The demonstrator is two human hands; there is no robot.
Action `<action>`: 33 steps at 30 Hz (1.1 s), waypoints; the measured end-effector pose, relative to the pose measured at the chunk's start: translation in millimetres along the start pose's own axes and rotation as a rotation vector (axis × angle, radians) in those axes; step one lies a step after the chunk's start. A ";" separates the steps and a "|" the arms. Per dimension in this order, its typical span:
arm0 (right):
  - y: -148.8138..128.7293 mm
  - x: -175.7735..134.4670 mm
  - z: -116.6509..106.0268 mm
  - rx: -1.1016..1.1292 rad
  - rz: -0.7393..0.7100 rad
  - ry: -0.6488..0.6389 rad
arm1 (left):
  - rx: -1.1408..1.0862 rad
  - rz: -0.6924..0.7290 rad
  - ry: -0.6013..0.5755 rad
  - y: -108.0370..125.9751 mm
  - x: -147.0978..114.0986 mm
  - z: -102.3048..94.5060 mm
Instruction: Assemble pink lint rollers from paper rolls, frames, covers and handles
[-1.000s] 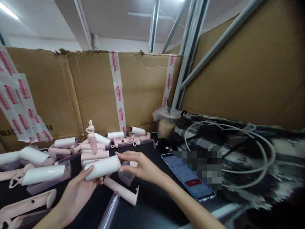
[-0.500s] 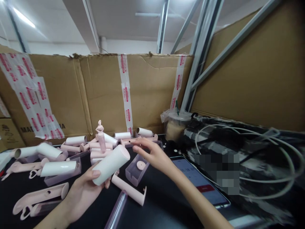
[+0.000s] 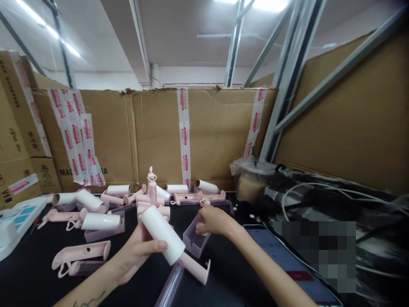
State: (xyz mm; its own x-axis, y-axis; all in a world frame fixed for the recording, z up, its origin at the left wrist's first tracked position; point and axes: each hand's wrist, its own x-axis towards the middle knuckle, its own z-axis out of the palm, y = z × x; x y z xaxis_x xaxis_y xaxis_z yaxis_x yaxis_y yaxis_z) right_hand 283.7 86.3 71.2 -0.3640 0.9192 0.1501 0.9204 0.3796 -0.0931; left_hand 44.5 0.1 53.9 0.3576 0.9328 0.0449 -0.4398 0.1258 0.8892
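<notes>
My left hand is wrapped round a white lint-roller roll, tilted with its lower end to the right. My right hand reaches into a small translucent purple box. Its fingers are closed on a round pink cap at the box's right side, partly hidden by the fingers. Just below the roll lies a pink half-round holder, its left part covered by the roll. A clear purple tube-like piece lies in front of it.
Several white rolls and pink holders lie to the left and back. A small pink roller stands upright. At the right are a phone, a drink cup and a cable. Cardboard walls the back.
My left hand has turned the roll, so it now slants down to the right. My right hand has lowered into the box and closed on the cap. The camera view has shifted left.
</notes>
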 end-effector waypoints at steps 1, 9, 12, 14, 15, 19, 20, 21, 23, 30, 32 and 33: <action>2.1 -2.8 -5.5 0.027 -0.032 0.012 | -0.018 0.031 0.030 -0.6 1.9 -1.1; -42.0 -14.7 8.1 1.279 -0.313 0.215 | -0.155 0.286 0.310 -4.8 18.7 -10.8; -66.8 -18.5 31.3 1.356 -0.342 0.261 | -0.182 0.320 0.316 -11.8 20.9 -11.1; -75.3 -22.0 40.1 1.281 -0.337 0.326 | -0.214 0.316 0.294 -17.9 20.6 -10.2; -77.3 -23.7 42.2 1.218 -0.328 0.372 | -0.230 0.307 0.289 -20.5 20.2 -9.7; -76.7 -28.6 40.1 0.958 -0.287 0.544 | -0.310 0.269 0.262 -24.2 18.8 -8.3; -75.7 -29.2 38.9 0.918 -0.287 0.570 | -0.339 0.250 0.238 -23.4 18.6 -8.1; -74.8 -29.6 38.2 0.887 -0.295 0.592 | -0.373 0.222 0.203 -22.3 18.5 -8.0; -73.6 -30.4 39.1 0.829 -0.336 0.636 | -0.438 0.159 0.126 -20.4 18.0 -7.7; -82.4 -36.0 55.7 0.517 -0.492 0.656 | -0.455 0.123 0.035 -23.2 16.1 -6.6; -83.4 -36.6 50.5 0.554 -0.471 0.619 | -0.408 0.114 0.049 -22.3 16.8 -6.6; -82.5 -36.7 45.0 0.596 -0.461 0.592 | -0.372 0.113 0.058 -21.2 17.2 -6.8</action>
State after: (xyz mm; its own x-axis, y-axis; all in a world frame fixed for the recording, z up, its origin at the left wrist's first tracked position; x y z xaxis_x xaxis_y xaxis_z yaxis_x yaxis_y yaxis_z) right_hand 214.6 26.0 29.0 -0.3908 0.5260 0.7554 0.4210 0.8319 -0.3615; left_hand 54.4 15.8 32.7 0.2476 0.9639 0.0976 -0.7462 0.1255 0.6538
